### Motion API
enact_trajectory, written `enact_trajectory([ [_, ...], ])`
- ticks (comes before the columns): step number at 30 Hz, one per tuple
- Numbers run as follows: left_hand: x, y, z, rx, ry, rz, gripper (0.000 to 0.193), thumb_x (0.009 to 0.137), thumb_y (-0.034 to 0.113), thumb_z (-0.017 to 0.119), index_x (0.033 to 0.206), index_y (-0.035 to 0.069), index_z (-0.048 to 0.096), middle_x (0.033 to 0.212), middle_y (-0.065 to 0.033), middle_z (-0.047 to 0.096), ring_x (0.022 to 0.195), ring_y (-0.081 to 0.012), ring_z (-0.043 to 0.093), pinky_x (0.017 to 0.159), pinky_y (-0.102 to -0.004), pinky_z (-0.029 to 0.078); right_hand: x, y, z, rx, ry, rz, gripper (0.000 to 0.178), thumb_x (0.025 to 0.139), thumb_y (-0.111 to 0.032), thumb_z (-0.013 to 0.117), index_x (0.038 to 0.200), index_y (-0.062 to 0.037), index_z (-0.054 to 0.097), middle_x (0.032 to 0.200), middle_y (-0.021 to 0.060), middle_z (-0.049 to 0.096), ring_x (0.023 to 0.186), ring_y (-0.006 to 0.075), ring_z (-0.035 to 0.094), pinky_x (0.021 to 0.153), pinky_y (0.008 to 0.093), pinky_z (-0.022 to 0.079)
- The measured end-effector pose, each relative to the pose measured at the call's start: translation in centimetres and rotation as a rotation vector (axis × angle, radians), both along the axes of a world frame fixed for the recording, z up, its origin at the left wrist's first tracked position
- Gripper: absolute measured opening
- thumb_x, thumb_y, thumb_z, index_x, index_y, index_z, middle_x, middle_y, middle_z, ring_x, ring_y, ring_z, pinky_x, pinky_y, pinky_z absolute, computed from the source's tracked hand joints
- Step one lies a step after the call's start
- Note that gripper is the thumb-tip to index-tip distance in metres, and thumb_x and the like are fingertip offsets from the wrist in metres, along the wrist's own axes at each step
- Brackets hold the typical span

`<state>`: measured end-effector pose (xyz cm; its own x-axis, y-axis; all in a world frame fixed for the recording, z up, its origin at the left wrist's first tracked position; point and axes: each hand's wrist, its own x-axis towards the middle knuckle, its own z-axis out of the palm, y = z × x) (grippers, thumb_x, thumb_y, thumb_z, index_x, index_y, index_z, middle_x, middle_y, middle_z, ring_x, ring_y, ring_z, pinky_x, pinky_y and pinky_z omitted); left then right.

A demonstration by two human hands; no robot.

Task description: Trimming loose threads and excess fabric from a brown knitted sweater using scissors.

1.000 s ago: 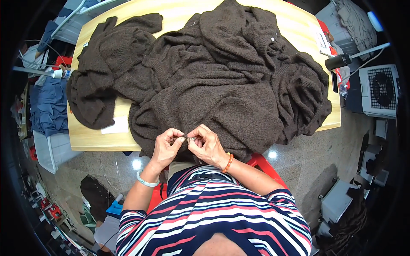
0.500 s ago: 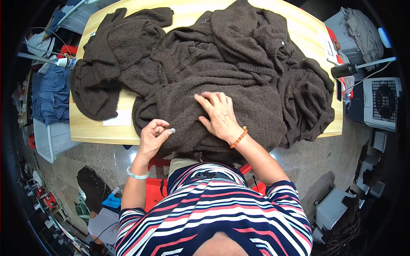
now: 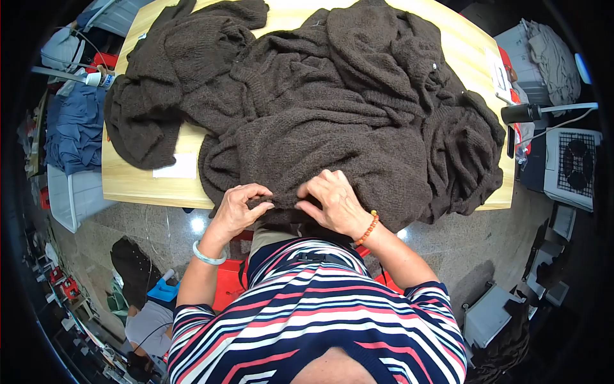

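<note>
A dark brown knit garment [image 3: 332, 141] lies bunched over the table, its near edge hanging toward my lap. At that near edge my left hand [image 3: 243, 208] is closed, thumb and fingers gripping a bit of the knit. Opposite it, a short gap to the right, my right hand [image 3: 336, 203] is curled with thumb and forefinger pinching the same edge. Both sets of fingertips partly hide the knit between them. The small shiny piece held earlier does not show now.
More brown knitwear [image 3: 150, 128] is piled at the table's left. A white paper [image 3: 176, 166] lies on the wooden table [image 3: 137, 189]. Lamp arms reach in at both sides, one with a black cylinder [image 3: 521, 114]. Blue cloth [image 3: 77, 131] fills a white bin at the left.
My right hand has come off the garment's upper surface, down to its near edge, and curled. My left hand has shifted slightly right and down; the small shiny piece has gone from sight.
</note>
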<state>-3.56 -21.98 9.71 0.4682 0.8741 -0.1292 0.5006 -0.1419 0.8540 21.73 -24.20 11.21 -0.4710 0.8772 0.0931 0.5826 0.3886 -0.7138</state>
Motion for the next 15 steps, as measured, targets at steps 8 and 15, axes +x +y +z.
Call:
enact_trajectory([
  [8,2.0,0.3,2.4,0.493,0.287,-0.039,0.042,0.066,0.010,0.076,0.105,0.009,0.062,0.113,-0.0097,0.059,0.109,-0.0295,0.053,0.089,-0.0412,0.040,-1.9,-0.4,-0.9,0.004,0.010,-0.086,0.015,0.079,-0.011,0.069,0.092,-0.0034,0.067,0.085,0.0093,0.059,0.079,0.0281,0.062,0.066,0.0385,0.052],
  [15,3.9,0.0,-1.6,0.426,0.085,-0.083,0.014,0.063,0.000,0.065,0.075,0.004,0.061,0.070,-0.0082,0.058,0.073,-0.0285,0.057,0.072,-0.0374,0.041,-2.9,-1.0,-1.3,0.153,0.229,-0.076,0.014,0.080,-0.006,0.063,0.093,0.0003,0.064,0.082,0.0101,0.057,0.075,0.0276,0.061,0.062,0.0367,0.052],
])
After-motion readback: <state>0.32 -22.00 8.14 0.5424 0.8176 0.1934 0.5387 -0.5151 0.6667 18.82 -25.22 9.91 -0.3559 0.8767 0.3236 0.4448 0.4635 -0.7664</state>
